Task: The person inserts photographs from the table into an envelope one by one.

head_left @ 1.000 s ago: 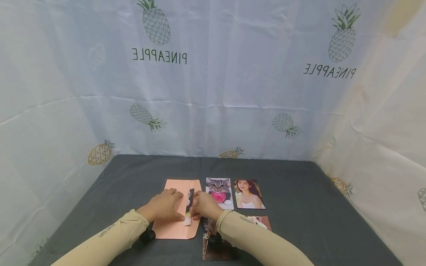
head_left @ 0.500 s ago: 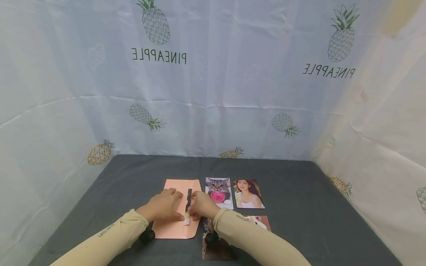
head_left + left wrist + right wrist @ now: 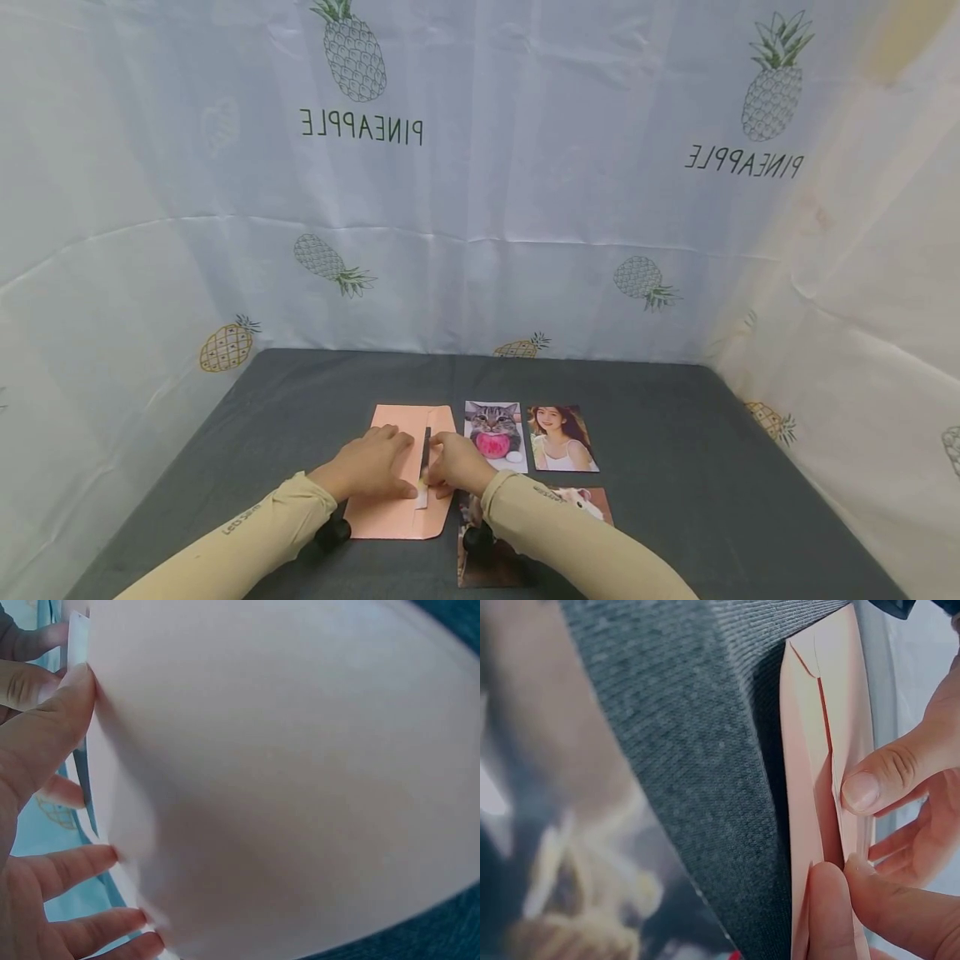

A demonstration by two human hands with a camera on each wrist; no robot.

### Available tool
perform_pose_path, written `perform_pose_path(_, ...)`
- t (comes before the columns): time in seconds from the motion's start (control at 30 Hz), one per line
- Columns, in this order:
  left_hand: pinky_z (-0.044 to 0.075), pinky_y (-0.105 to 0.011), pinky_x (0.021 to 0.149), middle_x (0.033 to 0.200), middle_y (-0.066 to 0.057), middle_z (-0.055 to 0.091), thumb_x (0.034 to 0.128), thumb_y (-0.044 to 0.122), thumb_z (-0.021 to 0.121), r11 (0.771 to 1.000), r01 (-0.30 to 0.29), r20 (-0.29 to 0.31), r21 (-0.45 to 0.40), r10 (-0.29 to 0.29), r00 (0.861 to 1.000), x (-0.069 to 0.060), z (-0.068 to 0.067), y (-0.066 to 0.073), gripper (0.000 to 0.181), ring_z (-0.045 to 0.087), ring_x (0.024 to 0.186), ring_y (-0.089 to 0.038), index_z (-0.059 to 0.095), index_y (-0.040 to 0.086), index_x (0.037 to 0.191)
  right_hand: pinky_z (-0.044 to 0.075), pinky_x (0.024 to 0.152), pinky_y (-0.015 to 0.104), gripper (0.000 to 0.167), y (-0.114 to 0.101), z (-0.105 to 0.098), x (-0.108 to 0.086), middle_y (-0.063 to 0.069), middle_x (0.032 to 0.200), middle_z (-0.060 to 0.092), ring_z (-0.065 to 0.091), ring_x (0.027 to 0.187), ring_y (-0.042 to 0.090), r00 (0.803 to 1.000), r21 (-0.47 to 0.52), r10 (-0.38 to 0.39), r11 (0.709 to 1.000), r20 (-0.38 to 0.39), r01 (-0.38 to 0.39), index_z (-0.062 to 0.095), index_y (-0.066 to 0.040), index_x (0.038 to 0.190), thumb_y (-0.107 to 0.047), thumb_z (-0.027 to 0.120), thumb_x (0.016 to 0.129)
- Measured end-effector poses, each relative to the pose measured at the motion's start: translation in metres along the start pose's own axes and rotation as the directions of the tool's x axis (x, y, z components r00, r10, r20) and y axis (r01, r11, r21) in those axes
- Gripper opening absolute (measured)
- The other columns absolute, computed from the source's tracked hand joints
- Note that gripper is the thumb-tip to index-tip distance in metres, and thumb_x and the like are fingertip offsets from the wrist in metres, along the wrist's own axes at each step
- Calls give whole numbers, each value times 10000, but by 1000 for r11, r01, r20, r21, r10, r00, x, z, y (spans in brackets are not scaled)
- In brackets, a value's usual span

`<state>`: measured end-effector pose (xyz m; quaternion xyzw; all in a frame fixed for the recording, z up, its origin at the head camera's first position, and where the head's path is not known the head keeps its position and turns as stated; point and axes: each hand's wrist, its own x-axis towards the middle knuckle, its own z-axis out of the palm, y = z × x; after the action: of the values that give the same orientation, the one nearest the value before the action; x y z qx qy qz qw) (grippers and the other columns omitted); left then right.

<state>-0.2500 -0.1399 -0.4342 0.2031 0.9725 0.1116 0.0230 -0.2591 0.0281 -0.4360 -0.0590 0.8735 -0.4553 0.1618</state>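
Note:
A salmon-pink envelope point(image 3: 390, 517) lies on the dark tabletop, its slit facing right. My left hand point(image 3: 366, 462) rests on it with fingers spread, the thumb at the slit's edge; the left wrist view shows the left thumb and fingertips point(image 3: 105, 855) against the paper point(image 3: 285, 765). Inside the slit a narrow strip of a photo point(image 3: 423, 498) shows; the rest of it is hidden. My right hand point(image 3: 461, 465) pinches the strip's right side with thumb and finger. From the right wrist, the right fingers point(image 3: 830, 904) are at the slit of the envelope point(image 3: 802, 750).
Right of the envelope lie a cat photo point(image 3: 495, 433) and a portrait photo point(image 3: 561, 442). Nearer, partly under the right forearm, are a brown-toned photo point(image 3: 491, 571) and one with a white animal point(image 3: 592, 500). A pineapple-print curtain point(image 3: 480, 183) surrounds the table point(image 3: 645, 417).
The photo strip showing in the slit has become narrower, and the right hand has shifted slightly left with it. The left hand has stayed in place on the envelope.

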Motion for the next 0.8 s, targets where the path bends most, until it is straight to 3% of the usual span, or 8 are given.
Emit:
perform_pose_path(0.5, 487, -535, 881, 1260, -165, 551, 680, 510, 826, 1000, 5, 16, 1, -5, 1000, 0, 0, 0, 757, 539, 1117, -334, 596, 73, 1254, 507, 413, 263, 540, 4, 4, 5, 81, 640, 607, 571, 393, 119, 999, -26, -43, 999, -6, 42, 552, 53, 1201, 116, 769, 711)
perform_pose_path(0.8, 480, -548, 888, 1291, -176, 539, 683, 516, 822, 1000, 4, 21, -2, -4, 1000, 0, 0, 1, 762, 531, 1143, -350, 590, 78, 1262, 507, 420, 255, 580, -3, 2, -4, 73, 622, 589, 563, 398, 112, 999, -42, -52, 998, -7, 52, 544, 35, 1196, 112, 795, 679)
